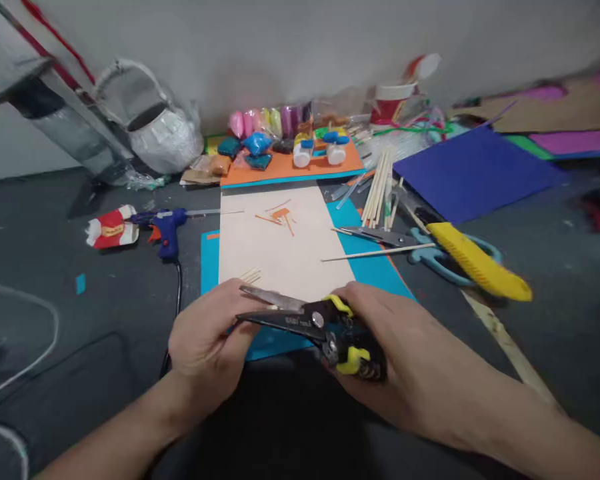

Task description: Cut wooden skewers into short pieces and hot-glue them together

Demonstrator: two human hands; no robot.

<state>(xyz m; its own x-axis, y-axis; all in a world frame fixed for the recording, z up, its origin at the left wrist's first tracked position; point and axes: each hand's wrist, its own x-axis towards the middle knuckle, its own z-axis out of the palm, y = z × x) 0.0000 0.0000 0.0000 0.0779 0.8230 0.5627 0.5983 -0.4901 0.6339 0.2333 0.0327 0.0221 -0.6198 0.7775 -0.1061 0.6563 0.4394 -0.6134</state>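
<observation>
My left hand [207, 333] is closed around a small bunch of thin wooden sticks [251, 275], whose ends poke out above the fingers. My right hand [400, 340] grips black-and-yellow garden shears [317, 321]. Their blades are parted and point left, reaching over the left hand's fingertips, where a pale stick end shows between them. Whether the blades touch the sticks I cannot tell. Beneath the hands lies a cream sheet [285, 257] bearing orange paper scraps [281, 213], on top of a blue sheet [275, 343].
At left lie a blue glue gun [167, 233] and a red-white packet [113, 228]. Right are blue-handled scissors [440, 257], a yellow cutter knife [480, 260], loose sticks [379, 187] and dark blue paper [475, 173]. Behind stand a white basket [165, 140], clay packs [258, 143] and a red cup [391, 105].
</observation>
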